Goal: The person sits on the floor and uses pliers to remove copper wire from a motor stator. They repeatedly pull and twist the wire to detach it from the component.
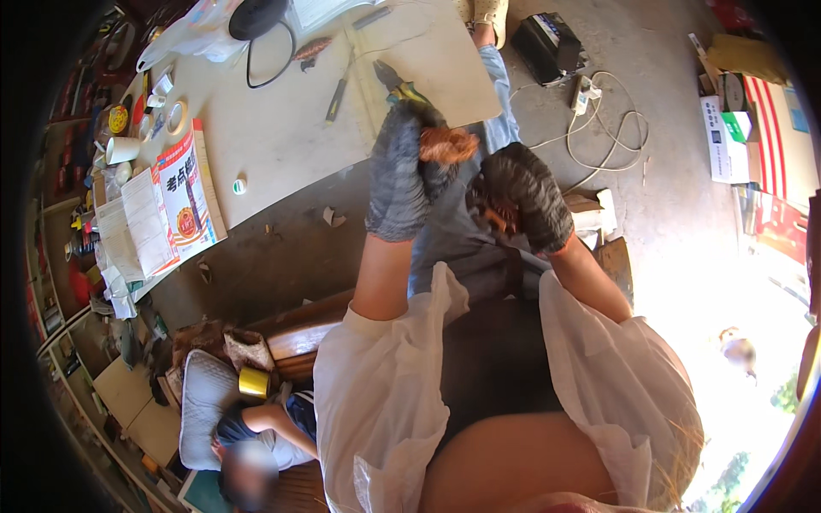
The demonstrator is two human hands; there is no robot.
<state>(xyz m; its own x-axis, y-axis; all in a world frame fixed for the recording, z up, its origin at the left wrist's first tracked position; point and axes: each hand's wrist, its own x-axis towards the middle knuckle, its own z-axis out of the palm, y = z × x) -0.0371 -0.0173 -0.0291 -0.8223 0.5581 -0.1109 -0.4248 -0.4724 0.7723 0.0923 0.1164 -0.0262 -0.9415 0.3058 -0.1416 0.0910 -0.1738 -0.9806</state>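
Note:
Both my hands wear dark grey streaked work gloves and are raised in front of my lap, just off the table's near right corner. My left hand is closed around a copper-coloured bundle, which looks like twisted wire and sticks out toward the right. Close beside it, my right hand has its fingers curled around reddish-brown strands, mostly hidden by the glove. Pliers with yellow-and-dark handles lie on the table just beyond my left hand. A screwdriver rests to their left.
Booklets, tape rolls and a white cup crowd the table's left side. At the lower left a person lies on a wooden bench. Another person's leg is beyond the table. A black box and a cable lie on the floor.

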